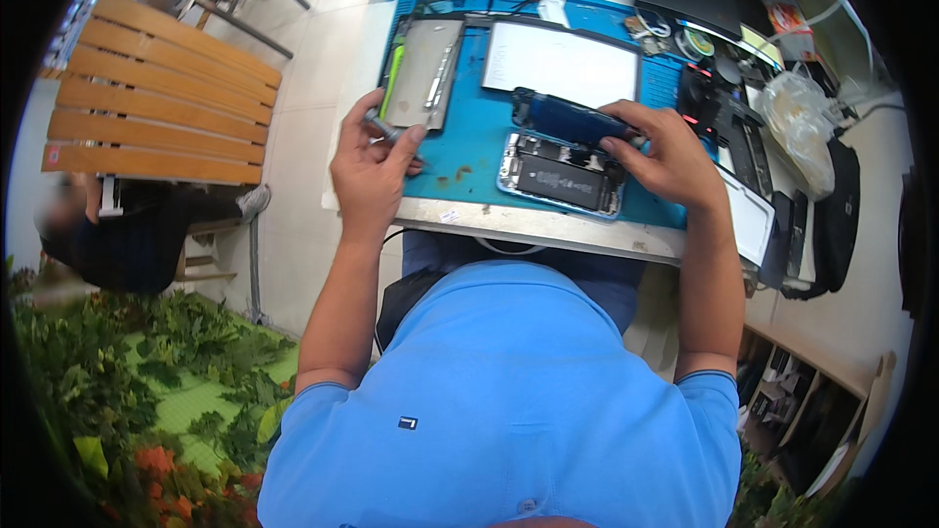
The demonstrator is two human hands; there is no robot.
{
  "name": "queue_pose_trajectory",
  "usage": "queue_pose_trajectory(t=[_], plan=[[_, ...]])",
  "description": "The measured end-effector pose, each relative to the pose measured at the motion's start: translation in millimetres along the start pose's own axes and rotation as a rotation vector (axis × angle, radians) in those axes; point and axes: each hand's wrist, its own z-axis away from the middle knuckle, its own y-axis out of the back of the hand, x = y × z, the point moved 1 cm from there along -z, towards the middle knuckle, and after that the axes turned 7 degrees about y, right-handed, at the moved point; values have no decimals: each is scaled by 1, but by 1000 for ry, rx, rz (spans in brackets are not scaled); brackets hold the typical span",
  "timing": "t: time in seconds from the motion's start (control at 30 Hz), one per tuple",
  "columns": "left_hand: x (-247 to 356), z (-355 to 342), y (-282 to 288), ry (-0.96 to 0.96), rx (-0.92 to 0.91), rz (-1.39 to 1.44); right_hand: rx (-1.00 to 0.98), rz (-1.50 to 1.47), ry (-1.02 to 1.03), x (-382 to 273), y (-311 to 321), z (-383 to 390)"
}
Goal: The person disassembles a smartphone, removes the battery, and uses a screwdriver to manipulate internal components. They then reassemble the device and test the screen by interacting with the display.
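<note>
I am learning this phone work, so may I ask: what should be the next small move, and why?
Probably bring the slim grey tool in the left hand over the open phone body: it is still off to the left, while the right hand holds the dark panel raised, exposing the inside.

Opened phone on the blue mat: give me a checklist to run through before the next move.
1. Phone body lying on the blue mat, insides facing up: ok.
2. Battery seated inside the body: ok.
3. Screen tilted up, its right end in the right hand's grip: ok.
4. Left hand free: not ok, it holds a slim grey tool.
5. Cable between screen and body unplugged: cannot tell, too small to make out.
</note>
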Motion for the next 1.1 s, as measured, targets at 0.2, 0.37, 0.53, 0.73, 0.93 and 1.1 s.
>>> queue_pose_trajectory(t=[0.2, 0.37, 0.53, 0.73, 0.93, 1.1], plan=[[11, -4, -11, -442, -16, -25, -15, -123, -78, 1, 4, -3], [27, -15, -62, -759, -264, -51, -56, -176, -78, 4, 5, -7], [29, -29, -95, -880, -399, -213, -45, -175, -34, 8, 4, -4], [18, -29, -102, -825, -381, -181, -51, -207, -49, 13, 2, -4], [18, -29, -101, -819, -404, -192, -62, -243, -84, 14, 4, -5], [21, -29, -102, -830, -394, -226, -60, -266, -125, 8, 6, -6]])
